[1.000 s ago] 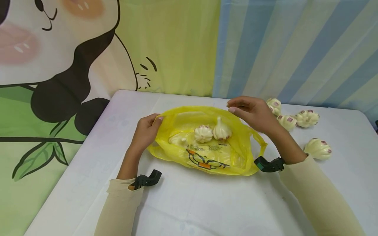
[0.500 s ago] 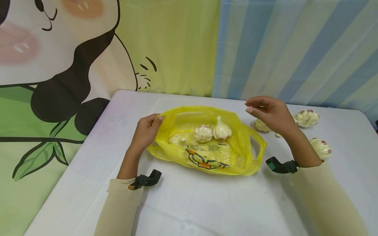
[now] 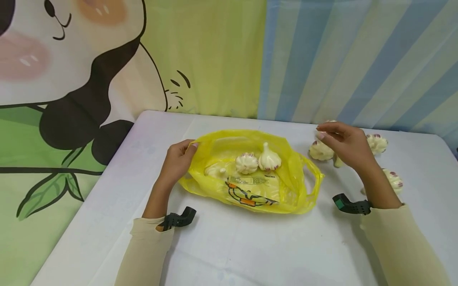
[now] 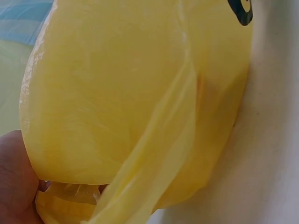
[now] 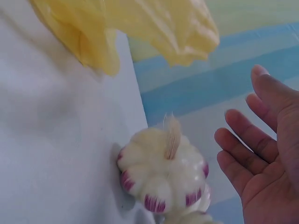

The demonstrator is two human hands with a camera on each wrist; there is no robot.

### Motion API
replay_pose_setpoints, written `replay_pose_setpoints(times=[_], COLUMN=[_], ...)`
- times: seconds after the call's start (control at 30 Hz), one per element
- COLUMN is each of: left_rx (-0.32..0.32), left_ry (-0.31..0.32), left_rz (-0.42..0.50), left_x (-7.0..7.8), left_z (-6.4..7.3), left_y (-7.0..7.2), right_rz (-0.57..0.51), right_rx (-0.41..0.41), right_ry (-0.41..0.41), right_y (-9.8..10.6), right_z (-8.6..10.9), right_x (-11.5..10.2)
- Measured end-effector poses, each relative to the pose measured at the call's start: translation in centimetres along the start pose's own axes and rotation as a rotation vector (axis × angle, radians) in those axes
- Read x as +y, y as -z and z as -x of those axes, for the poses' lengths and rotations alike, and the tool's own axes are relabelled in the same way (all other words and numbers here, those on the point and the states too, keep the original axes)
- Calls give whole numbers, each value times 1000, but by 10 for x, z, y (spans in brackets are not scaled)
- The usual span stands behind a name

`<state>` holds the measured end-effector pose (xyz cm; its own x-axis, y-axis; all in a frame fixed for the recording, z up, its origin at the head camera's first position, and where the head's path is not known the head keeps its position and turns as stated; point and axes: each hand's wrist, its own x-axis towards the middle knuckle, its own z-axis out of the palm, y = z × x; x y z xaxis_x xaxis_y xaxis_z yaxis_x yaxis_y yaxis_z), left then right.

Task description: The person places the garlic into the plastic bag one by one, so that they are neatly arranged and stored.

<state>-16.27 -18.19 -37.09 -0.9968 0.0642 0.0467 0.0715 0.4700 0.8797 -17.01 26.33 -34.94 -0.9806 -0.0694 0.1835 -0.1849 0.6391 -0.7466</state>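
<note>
My left hand (image 3: pixel 177 161) pinches the left rim of a yellow plastic bag (image 3: pixel 211 192), which lies with its mouth spread wide. Inside sit three garlic bulbs: one with its stem up (image 3: pixel 269 158), a rounded one (image 3: pixel 247 163) and a third garlic bulb (image 3: pixel 215 170) at the left. In the left wrist view the bag's yellow film (image 4: pixel 107 93) fills most of the picture. My right hand (image 3: pixel 348 145) hovers over more garlic at the right, fingers loosely bent and holding nothing. Close beside its fingers, the right wrist view shows a purple-marked garlic bulb (image 5: pixel 163 170).
Several garlic bulbs lie on the right of the white table (image 3: pixel 272 246), among them one (image 3: pixel 321 151) left of my hand, one (image 3: pixel 377 143) behind it and one (image 3: pixel 393 180) partly behind my wrist. A striped curtain (image 3: pixel 340 59) hangs along the table's back edge.
My right hand has moved right, away from the bag's rim and over to the loose garlic bulbs. The left hand keeps its pinch on the bag, which has barely moved.
</note>
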Motion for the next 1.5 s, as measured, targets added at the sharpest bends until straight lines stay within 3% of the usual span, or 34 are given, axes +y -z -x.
replay_pose_setpoints(times=[0.23,0.47,0.7,1.0,1.17,1.5], left_rx=[-7,-1,5,0,7,-5], left_ry=[4,-4,-9,-9,-19,-7], left_rz=[-3,-7,-15,-16,-11,13], left_x=[-1,-3,-4,-1,0,-3], left_z=[0,1,1,1,0,-2], left_y=[0,0,1,3,4,-1], right_rz=[8,-55,19,5,86,104], right_rx=[10,-50,-117,-200,-188,-153], right_ry=[-67,-47,-76,-77,-35,-35], right_y=[3,-6,-6,-2,-5,-9], right_z=[8,12,14,14,15,22], right_x=[13,24,29,30,32,38])
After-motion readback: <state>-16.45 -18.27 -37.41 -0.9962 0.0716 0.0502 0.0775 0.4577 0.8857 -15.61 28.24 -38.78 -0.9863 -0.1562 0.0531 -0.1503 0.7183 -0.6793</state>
